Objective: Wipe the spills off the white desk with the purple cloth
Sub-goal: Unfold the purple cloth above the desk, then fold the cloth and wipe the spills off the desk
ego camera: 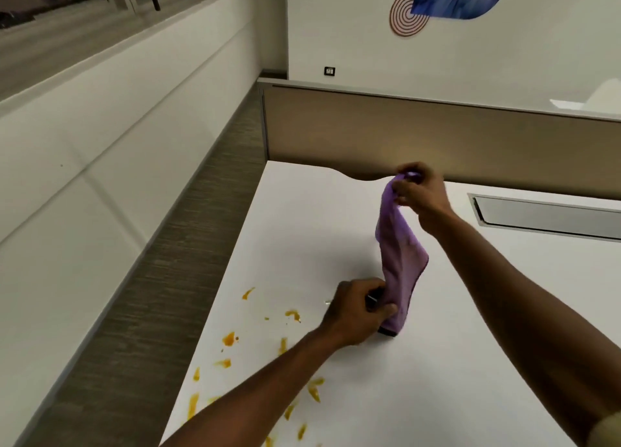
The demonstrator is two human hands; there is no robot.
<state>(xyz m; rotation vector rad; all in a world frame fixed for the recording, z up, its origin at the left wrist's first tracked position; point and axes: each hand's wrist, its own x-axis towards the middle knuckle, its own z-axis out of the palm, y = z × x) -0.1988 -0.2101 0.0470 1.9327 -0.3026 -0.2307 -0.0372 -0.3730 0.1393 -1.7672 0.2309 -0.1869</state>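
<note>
The purple cloth (400,258) hangs stretched between both hands above the white desk (302,218). My right hand (420,194) pinches its upper end, raised near the desk's back edge. My left hand (356,309) grips its lower end just over the desk, and a dark edge of the cloth shows below the fingers. Several orange-yellow spills (228,339) are smeared across the desk's near-left part, to the left of and below my left hand. More spill streaks (314,391) lie under my left forearm.
A brown partition panel (437,134) stands along the desk's back edge. A metal cable tray slot (544,216) is set into the desk at right. The desk's left edge (215,299) drops to a carpeted floor strip beside a white wall.
</note>
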